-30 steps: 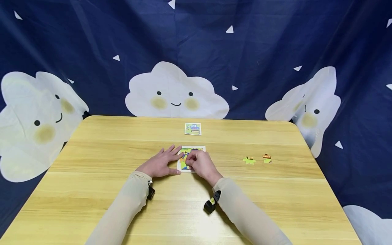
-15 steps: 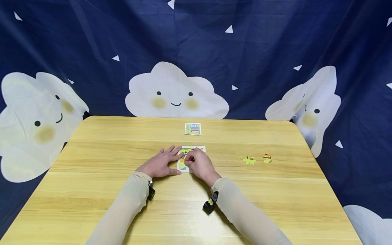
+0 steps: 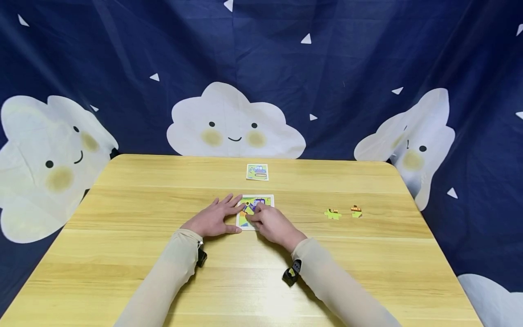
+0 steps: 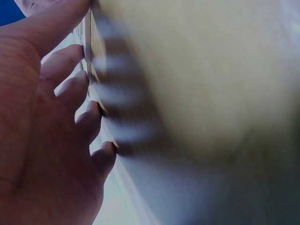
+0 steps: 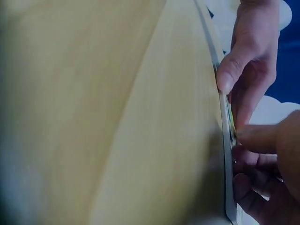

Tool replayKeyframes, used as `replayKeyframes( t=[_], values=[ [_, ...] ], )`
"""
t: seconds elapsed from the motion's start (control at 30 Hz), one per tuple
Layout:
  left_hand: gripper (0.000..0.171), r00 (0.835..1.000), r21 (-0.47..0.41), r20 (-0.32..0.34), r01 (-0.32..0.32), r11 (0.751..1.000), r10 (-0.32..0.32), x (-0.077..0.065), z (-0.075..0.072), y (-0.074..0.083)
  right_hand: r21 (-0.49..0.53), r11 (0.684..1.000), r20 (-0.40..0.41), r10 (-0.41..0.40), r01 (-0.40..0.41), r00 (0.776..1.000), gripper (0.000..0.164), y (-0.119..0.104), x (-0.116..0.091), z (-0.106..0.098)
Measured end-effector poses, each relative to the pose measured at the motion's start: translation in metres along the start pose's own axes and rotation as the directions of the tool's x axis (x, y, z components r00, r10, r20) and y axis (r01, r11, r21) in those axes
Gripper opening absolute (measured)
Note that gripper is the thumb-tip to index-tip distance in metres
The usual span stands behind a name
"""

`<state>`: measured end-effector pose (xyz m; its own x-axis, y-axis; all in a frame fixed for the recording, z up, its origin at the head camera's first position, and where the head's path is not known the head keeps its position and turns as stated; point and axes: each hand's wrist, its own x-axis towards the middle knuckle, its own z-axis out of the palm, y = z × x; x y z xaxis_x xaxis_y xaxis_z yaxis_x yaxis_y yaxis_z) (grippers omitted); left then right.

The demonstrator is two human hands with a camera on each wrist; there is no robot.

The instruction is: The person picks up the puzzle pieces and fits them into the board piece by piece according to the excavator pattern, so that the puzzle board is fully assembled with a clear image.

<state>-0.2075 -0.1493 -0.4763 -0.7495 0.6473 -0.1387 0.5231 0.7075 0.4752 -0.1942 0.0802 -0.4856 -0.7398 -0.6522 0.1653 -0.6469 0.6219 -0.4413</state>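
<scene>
A small jigsaw board (image 3: 271, 197) with a white border and a picture of a digger lies mid-table in the head view. My left hand (image 3: 213, 219) is spread flat at its left side, fingertips and thumb touching the border. In the left wrist view, the fingers of the left hand (image 4: 61, 117) stretch along the table edge-on. My right hand (image 3: 274, 222) is over the board's lower right part, bent fingertips on the picture. The right wrist view shows the thumb and fingers of the right hand (image 5: 262, 164) touching the board; whether they pinch a piece is hidden.
Two loose groups of jigsaw pieces lie on the right of the wooden table (image 3: 163, 181): a green piece (image 3: 333, 215) and an orange-and-green piece (image 3: 356, 212). A square digger picture card (image 3: 257, 172) lies behind the board. A blue cloud-print curtain (image 3: 343, 54) hangs behind.
My right hand has moved slightly right and toward me, its fingers looking less tightly pinched. More of the purple digger cab shows than half a second ago. The left hand has stayed still.
</scene>
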Motion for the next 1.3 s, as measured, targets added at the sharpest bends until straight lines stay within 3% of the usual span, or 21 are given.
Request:
replayKeyframes(
  t=[0.2,0.33,0.47,0.7,0.93,1.3],
  values=[
    [0.074,1.0,0.004,0.012,0.015,1.0,-0.015,0.0,0.001,-0.001,-0.107,0.988,0.079,-0.104,0.112,0.991,0.029,0.003,-0.004,-0.006],
    [0.074,1.0,-0.001,0.005,0.011,1.0,-0.011,0.001,0.001,-0.001,-0.1,0.983,0.104,-0.143,0.154,0.984,0.028,0.003,-0.002,-0.009],
    [0.074,1.0,-0.003,0.007,0.012,1.0,-0.012,0.001,0.0,0.0,-0.057,0.989,0.129,-0.125,0.133,0.984,0.027,0.005,-0.001,-0.012],
    [0.073,1.0,-0.004,0.007,0.016,1.0,-0.016,0.001,0.001,0.0,0.008,1.0,0.151,-0.024,0.023,0.988,0.034,0.008,0.001,-0.012],
    [0.072,1.0,-0.013,0.007,0.012,1.0,-0.011,0.001,0.0,0.001,-0.059,0.995,0.154,-0.071,0.081,0.986,0.033,0.005,0.001,-0.009],
    [0.072,1.0,-0.013,0.009,0.013,1.0,-0.013,0.001,0.0,0.0,-0.113,0.989,0.149,-0.08,0.097,0.986,0.033,0.003,0.001,-0.009]
  ],
)
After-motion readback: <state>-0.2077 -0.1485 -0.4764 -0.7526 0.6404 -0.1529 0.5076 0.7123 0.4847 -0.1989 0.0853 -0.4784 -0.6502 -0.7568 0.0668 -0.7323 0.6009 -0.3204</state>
